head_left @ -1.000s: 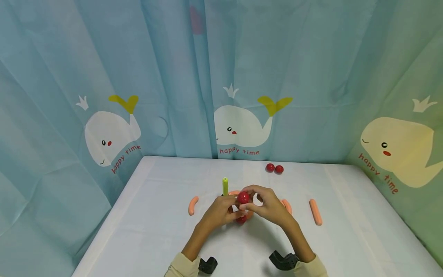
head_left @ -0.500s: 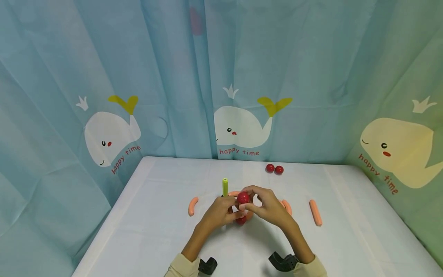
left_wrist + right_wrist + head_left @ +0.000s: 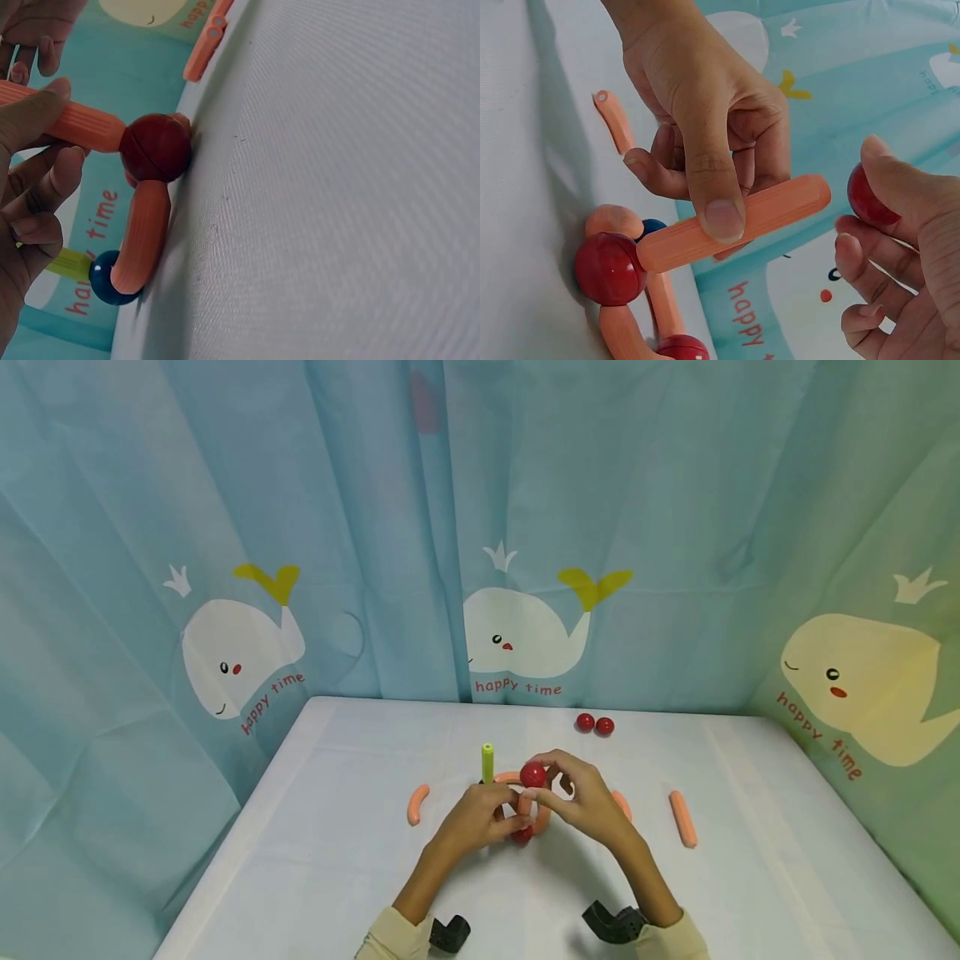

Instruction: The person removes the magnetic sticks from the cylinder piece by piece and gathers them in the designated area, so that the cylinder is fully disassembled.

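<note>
My left hand [image 3: 478,817] pinches a straight orange magnetic stick [image 3: 780,213] between thumb and fingers. In the head view the stick stands roughly upright; its lower end meets a red ball [image 3: 611,268] on the table. Curved orange sticks [image 3: 146,236] run from that ball, and one reaches a dark blue ball [image 3: 109,279] that carries a green stick [image 3: 487,763]. My right hand [image 3: 581,795] pinches another red ball [image 3: 870,196] with thumb and fingertips, slightly apart from the stick's free upper end. Fingers hide part of the joined frame in the head view.
Two red balls [image 3: 595,724] lie near the table's back edge. A short curved orange stick [image 3: 417,805] rests to the left, and a straight orange stick [image 3: 683,818] to the right. Another orange piece [image 3: 622,806] shows just beyond my right hand. A whale-print curtain [image 3: 405,527] surrounds the white table [image 3: 300,860].
My right hand has risen a little with its red ball, leaving a gap above the upright orange stick, which now shows more. My left hand has stayed in place.
</note>
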`<state>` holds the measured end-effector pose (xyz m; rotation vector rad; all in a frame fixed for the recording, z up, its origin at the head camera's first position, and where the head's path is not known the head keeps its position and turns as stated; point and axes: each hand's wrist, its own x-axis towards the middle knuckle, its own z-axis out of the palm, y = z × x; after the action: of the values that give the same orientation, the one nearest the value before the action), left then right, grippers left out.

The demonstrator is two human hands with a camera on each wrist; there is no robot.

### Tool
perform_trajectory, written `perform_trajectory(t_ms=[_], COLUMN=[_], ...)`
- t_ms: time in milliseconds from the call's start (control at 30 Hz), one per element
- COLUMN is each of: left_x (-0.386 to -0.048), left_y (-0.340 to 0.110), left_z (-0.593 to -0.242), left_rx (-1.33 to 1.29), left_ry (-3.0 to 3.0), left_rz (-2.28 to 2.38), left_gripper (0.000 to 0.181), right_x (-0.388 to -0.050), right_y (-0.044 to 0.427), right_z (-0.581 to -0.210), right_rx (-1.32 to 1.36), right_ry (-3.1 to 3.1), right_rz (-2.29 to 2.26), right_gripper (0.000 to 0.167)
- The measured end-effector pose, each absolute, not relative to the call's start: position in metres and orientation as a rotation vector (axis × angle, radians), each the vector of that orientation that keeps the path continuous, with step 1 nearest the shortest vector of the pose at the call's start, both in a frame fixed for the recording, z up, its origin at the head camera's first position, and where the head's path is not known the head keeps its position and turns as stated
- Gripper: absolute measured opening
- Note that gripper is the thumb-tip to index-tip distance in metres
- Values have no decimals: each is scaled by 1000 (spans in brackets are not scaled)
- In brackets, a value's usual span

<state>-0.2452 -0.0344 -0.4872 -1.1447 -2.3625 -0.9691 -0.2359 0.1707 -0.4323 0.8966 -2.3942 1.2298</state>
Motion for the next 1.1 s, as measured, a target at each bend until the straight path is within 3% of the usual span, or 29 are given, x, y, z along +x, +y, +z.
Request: perform_trajectory(t_ms=[333, 733, 1100], left_x=[-245, -244, -246], left_y=[-35, -36, -35], left_z=[-487, -487, -488], left_rx=[-1168, -1135, -1113], left_ry=[-2404, -2433, -2468], left_rz=[-994, -986, -976], left_gripper=[16, 15, 17], right_x=[-233, -314, -363], right_y=[183, 270, 314], right_z=[-415, -455, -482], right_rx=[726, 94, -245], right_ry=[-2275, -2536, -2798], right_rz=[1440, 1229, 1211], right_gripper=[40, 47, 49])
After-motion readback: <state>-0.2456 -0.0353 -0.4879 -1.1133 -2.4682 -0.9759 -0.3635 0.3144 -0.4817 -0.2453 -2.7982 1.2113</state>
